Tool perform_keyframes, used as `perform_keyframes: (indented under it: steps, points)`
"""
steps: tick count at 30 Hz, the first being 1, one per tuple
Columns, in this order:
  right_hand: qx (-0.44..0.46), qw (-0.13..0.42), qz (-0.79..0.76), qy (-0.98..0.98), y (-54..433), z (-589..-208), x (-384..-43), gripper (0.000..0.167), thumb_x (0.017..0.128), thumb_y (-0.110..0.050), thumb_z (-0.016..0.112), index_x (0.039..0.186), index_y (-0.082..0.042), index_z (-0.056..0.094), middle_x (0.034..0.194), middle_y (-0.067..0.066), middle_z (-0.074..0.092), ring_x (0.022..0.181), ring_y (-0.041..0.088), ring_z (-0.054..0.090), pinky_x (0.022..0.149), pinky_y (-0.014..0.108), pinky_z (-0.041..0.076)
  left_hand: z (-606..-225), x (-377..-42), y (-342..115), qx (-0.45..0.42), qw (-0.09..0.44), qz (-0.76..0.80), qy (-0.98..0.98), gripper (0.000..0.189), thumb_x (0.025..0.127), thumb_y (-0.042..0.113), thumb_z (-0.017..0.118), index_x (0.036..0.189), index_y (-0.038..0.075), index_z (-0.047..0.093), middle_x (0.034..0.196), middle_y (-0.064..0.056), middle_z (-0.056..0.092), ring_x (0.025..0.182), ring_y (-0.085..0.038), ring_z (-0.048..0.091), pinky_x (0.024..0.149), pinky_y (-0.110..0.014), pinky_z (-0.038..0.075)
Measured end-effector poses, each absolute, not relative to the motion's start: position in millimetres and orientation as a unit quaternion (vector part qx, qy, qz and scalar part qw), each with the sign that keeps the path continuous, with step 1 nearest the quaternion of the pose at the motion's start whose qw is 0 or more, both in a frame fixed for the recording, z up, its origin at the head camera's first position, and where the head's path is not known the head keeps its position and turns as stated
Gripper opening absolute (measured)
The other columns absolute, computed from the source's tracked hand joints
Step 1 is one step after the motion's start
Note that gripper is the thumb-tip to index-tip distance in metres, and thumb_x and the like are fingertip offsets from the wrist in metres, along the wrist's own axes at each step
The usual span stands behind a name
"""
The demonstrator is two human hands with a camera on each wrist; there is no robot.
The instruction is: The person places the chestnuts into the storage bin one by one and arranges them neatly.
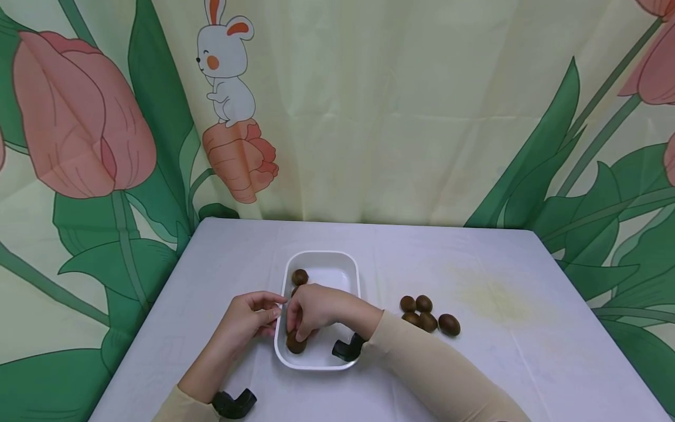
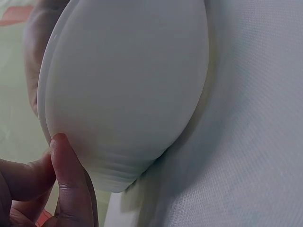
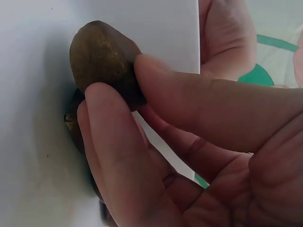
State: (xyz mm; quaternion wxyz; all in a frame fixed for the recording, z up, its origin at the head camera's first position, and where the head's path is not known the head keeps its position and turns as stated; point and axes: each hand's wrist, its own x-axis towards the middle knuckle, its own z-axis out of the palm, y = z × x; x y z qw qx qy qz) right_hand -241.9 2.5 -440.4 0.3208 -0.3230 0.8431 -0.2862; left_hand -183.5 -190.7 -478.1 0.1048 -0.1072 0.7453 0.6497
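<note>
A white rectangular tray (image 1: 343, 275) lies on the table, slightly left of centre. Inside it, along the left wall, sit brown chestnuts; the topmost chestnut (image 1: 300, 277) shows fully, while another is partly covered by my right hand (image 1: 319, 308). Thumb and fingertips of that hand pinch a chestnut (image 3: 102, 61) low in the tray's left side, with another dark chestnut (image 3: 73, 120) just behind it in the right wrist view. My left hand (image 1: 250, 319) holds the tray's left rim, its thumb (image 2: 66, 170) against the outer wall.
To the right of the tray, several loose chestnuts (image 1: 449, 324) lie grouped on the white tablecloth (image 1: 422, 258), partly behind my right sleeve (image 1: 432, 369). Black wrist devices sit on both wrists. A printed curtain (image 1: 369, 117) hangs behind the table.
</note>
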Motion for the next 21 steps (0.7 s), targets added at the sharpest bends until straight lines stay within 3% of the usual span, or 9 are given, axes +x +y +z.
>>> perform_keyframes:
  steps: [10, 21]
  points:
    - [-0.311, 0.302, -0.248, 0.866, -1.4, -437.5, -235.4, 0.023, 0.079, 0.002, 0.088, 0.073, -0.016, 0.075, 0.062, -0.008, 0.068, 0.055, 0.010, 0.068, 0.055, 0.020, 0.056, -478.2, -182.5, -190.9, -0.096, 0.112, 0.660, 0.736, 0.029, 0.095, -0.005, 0.073, 0.123, -0.004, 0.075, 0.088, -0.004, 0.068, 0.064, -0.015, 0.068, 0.059, -0.027, 0.063]
    - [-0.287, 0.354, -0.327, 0.828, 4.7, -436.8, -242.0, 0.018, 0.086, 0.012, 0.076, 0.085, -0.005, 0.079, 0.069, 0.001, 0.072, 0.058, 0.017, 0.069, 0.055, 0.032, 0.063, -476.1, -182.9, -190.9, -0.098, 0.113, 0.660, 0.736, 0.029, 0.095, -0.005, 0.073, 0.124, -0.005, 0.075, 0.088, -0.005, 0.069, 0.065, -0.016, 0.069, 0.059, -0.028, 0.063]
